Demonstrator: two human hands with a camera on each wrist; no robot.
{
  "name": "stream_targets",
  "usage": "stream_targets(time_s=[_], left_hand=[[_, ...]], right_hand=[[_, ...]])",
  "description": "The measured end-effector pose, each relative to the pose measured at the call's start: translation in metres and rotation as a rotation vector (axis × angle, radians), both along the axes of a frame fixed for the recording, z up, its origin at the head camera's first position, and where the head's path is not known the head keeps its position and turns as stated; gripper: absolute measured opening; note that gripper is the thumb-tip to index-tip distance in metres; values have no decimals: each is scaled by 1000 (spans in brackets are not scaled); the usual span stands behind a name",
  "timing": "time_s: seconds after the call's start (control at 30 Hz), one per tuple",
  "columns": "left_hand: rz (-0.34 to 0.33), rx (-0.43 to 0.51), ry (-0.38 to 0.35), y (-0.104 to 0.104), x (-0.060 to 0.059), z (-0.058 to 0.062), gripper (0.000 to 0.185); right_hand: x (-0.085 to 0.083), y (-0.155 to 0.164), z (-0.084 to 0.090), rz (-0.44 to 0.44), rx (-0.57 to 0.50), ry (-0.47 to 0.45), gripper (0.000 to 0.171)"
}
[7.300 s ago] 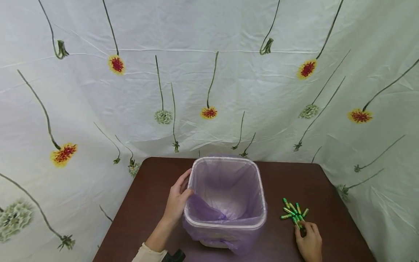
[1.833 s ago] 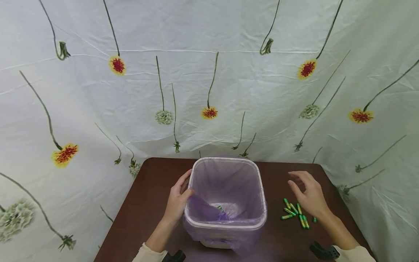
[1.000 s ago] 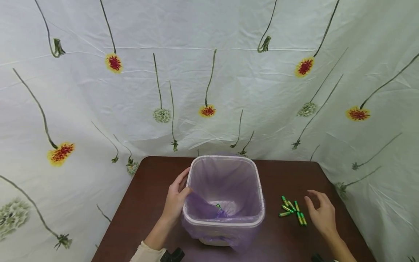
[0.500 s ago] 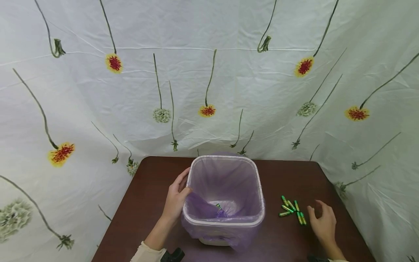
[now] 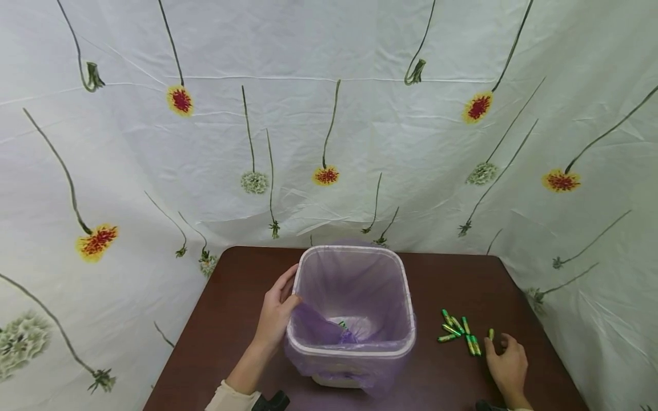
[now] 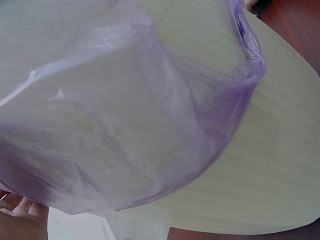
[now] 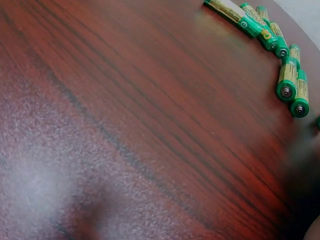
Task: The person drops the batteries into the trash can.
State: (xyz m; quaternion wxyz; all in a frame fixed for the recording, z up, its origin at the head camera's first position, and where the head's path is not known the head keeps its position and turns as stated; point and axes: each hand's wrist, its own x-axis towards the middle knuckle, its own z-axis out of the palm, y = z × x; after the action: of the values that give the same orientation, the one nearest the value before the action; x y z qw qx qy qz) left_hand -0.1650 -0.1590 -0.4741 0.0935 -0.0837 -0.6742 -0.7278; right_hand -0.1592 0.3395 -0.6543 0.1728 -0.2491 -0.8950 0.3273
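A white square bin (image 5: 406, 319) lined with a purple bag (image 5: 354, 285) stands mid-table. My left hand (image 5: 277, 311) grips its left rim, thumb inside and fingers outside. A green battery (image 5: 341, 324) lies on the bin's bottom. To the right of the bin, a small cluster of green batteries (image 5: 456, 331) lies on the table, also seen in the right wrist view (image 7: 285, 60). One loose battery (image 5: 490, 334) lies just right of the cluster. My right hand (image 5: 506, 362) rests on the table with thumb and forefinger curled at that battery. The left wrist view shows only the bag (image 6: 125, 125) and the bin wall (image 6: 280, 150).
The dark brown table (image 5: 236, 319) ends close behind the bin, at a white flowered cloth (image 5: 329, 114) hanging on all sides. Its right edge (image 5: 534, 331) lies near my right hand. Bare wood shows left of the bin and in front of the batteries (image 7: 125, 125).
My right hand came down from above the batteries to the table and drew back toward me, its fingers curling onto the loose battery. The left hand and the bin stayed put.
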Motion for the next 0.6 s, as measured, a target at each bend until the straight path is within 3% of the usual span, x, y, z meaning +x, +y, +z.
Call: stream_targets(time_s=[0.33, 0.6], left_hand=[[-2, -2, -7, 0, 2, 0, 68], [-1, 5, 18, 1, 1, 0, 69]], right_hand=[[-3, -1, -2, -25, 34, -76, 37], [-3, 4, -3, -11, 36, -40, 25]])
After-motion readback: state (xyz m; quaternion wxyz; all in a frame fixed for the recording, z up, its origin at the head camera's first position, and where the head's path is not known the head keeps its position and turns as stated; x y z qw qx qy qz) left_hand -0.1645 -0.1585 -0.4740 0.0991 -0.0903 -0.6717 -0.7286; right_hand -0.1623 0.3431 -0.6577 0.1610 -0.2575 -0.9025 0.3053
